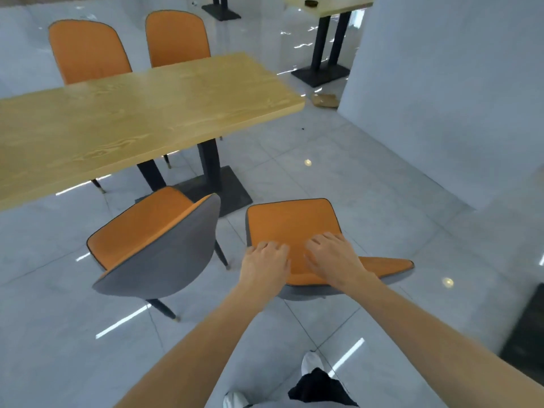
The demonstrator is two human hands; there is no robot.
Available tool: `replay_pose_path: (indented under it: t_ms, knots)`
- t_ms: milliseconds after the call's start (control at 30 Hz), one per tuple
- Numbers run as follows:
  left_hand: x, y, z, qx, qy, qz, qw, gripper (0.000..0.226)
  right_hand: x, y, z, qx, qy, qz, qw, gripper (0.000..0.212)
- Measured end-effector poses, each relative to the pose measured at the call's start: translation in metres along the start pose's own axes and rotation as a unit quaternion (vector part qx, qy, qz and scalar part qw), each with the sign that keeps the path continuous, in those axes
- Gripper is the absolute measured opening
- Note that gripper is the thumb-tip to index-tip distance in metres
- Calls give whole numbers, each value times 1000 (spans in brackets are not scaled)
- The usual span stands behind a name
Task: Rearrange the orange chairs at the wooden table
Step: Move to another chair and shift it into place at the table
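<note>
A long wooden table (141, 113) on black legs fills the left and centre. Two orange chairs stand behind it, one at the far left (88, 51) and one beside it (176, 39). On the near side an orange chair with a grey back (153, 245) stands angled under the table's edge. To its right is another orange chair (291, 222), out from the table. My left hand (265, 266) and my right hand (335, 260) both grip the top of its backrest, fingers curled over the orange front.
A white wall (441, 98) juts in on the right. A second table (332, 7) on a black pedestal stands behind. A brown scrap (325, 100) lies on the glossy tiled floor. A dark object (527, 328) sits at the right edge. My shoes (312, 363) show below.
</note>
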State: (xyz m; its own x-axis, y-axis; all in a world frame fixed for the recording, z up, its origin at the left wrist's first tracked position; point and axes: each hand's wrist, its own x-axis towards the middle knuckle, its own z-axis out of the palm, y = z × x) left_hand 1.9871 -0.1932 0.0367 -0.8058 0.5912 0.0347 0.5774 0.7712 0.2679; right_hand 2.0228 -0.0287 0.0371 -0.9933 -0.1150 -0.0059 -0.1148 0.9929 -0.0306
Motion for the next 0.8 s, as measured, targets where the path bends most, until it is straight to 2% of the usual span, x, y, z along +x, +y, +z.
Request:
replay_pose_path:
  t_ms: [133, 233, 333, 400, 500, 600, 700, 800]
  knots:
    - [8, 47, 24, -15, -64, 31, 997, 43, -38, 51, 14, 9, -12, 7, 1000, 28]
    - [15, 79, 50, 0, -121, 43, 992, 58, -63, 94, 21, 38, -54, -4, 998, 57]
    - [21, 104, 79, 13, -137, 20, 990, 58, -82, 140, 33, 52, -130, -33, 990, 80]
    - [23, 117, 95, 31, -131, -6, 991, 54, -87, 167, 44, 46, -140, -60, 987, 86]
    - [29, 125, 107, 58, -115, -58, 990, 43, -80, 190, 62, 45, -127, -103, 985, 62]
    - [32, 125, 110, 70, -118, -82, 987, 38, -72, 197, 77, 75, -78, -136, 985, 42]
    - [32, 124, 112, 64, -89, -91, 990, 36, -69, 200, 87, 103, -12, -154, 983, 31]
    - [33, 121, 113, 61, -52, -87, 993, 35, -64, 200, 90, 106, 42, -171, 979, 29]
